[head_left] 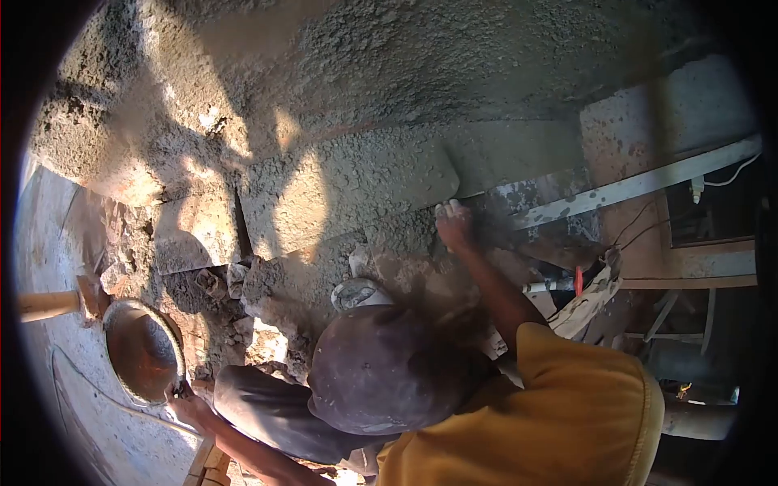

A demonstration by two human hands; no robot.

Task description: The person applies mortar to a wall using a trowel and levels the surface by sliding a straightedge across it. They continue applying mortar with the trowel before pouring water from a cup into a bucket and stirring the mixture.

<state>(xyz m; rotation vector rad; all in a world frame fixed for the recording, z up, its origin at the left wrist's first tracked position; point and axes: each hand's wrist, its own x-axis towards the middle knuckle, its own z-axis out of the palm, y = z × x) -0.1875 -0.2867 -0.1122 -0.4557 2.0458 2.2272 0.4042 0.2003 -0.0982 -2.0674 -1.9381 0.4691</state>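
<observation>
Neither of my own hands is in view. Below me a person in a dark cap (381, 368) and a yellow shirt (535, 417) crouches at a mortar-covered surface. One hand (452, 220) of this person is at the lower edge of a grey mortar band (373, 174), by a smooth flat part with a rounded corner; whether it grips a tool I cannot make out. The other hand (188, 405), which seems to be the same person's, is at the rim of a round bucket (119, 324) with wet-looking contents.
A wooden handle (50, 305) with a dark head lies left of the bucket. A pale straight bar (640, 185) slants across the right side. Near the cap sits a small round container (356, 293). A white pipe with a red-handled valve (578, 281) stands at right.
</observation>
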